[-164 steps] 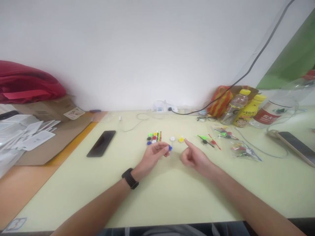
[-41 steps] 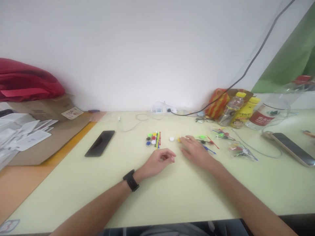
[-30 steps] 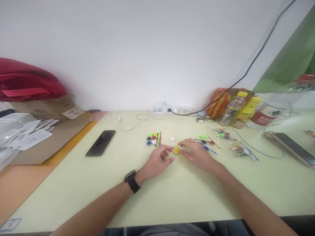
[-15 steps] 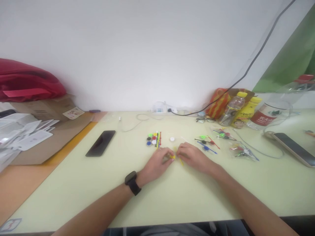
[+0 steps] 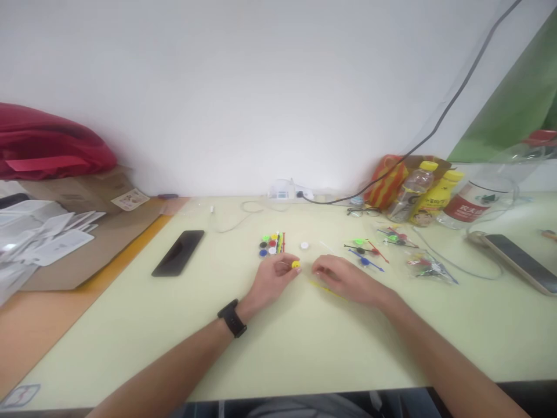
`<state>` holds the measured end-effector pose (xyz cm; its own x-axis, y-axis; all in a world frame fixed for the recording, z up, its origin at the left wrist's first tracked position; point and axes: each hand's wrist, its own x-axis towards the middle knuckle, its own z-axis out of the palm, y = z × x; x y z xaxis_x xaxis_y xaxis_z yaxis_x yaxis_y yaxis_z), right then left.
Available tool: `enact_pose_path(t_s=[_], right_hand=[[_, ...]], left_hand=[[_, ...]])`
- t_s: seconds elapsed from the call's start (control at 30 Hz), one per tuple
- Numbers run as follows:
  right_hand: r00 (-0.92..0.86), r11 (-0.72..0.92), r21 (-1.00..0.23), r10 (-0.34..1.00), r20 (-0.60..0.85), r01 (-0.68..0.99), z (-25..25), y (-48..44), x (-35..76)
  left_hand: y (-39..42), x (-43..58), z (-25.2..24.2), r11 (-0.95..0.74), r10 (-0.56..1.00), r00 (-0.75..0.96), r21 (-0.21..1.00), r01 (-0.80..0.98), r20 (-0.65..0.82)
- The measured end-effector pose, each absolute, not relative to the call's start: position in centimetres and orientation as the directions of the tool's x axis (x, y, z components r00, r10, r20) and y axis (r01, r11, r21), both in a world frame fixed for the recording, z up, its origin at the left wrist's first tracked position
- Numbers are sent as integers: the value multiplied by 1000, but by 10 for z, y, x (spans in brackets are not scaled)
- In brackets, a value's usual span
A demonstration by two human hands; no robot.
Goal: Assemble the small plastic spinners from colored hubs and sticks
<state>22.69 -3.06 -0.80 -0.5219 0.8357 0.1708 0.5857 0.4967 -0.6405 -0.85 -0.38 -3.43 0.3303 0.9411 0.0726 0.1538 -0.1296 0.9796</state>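
My left hand (image 5: 270, 280), with a black watch on its wrist, pinches a small yellow disc (image 5: 296, 265) at its fingertips. My right hand (image 5: 343, 277) rests low on the pale green table (image 5: 278, 348), fingers curled over a thin yellow stick (image 5: 322, 288) that shows beneath it. Just beyond the left hand lies a cluster of small coloured discs and sticks (image 5: 272, 244). A white disc (image 5: 305, 245) sits alone between the hands and the wall. Loose coloured spinner pieces (image 5: 364, 253) lie to the right of my right hand.
A black phone (image 5: 178, 260) lies left of the pieces. Small bags of pieces (image 5: 424, 267), bottles (image 5: 429, 200) and another phone (image 5: 520, 262) stand at the right. Cardboard and white packets (image 5: 47, 244) fill the left edge. Cables and a power strip (image 5: 287, 191) run along the wall.
The yellow disc and stick have come apart: my left hand has lifted the disc away toward the left, and my right hand has slid right with the stick under it.
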Motion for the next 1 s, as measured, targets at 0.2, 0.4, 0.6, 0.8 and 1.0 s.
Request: enact_pose_path(t_s=[0.2,0.4,0.6,0.8,1.0], right_hand=[[-527,433,-629,849,44,646,-3,-31,243],[-555,384,-672,830,-50,634,-1,-28,251],[-498,342,-695,867,-25,632,-4,-25,248],[-443,311,-756,896,31,577,-1,-24,248],[-273,332,-773,938,212,540,-3,-21,242]], left_hand=[[-1,-8,-37,-137,944,315,985,103,98],[0,-8,-38,-88,939,334,996,17,77],[0,-9,-36,-94,923,376,995,19,80],[-1,-8,-31,-24,927,374,998,-54,43],[-5,-7,-27,-48,924,376,996,-72,72]])
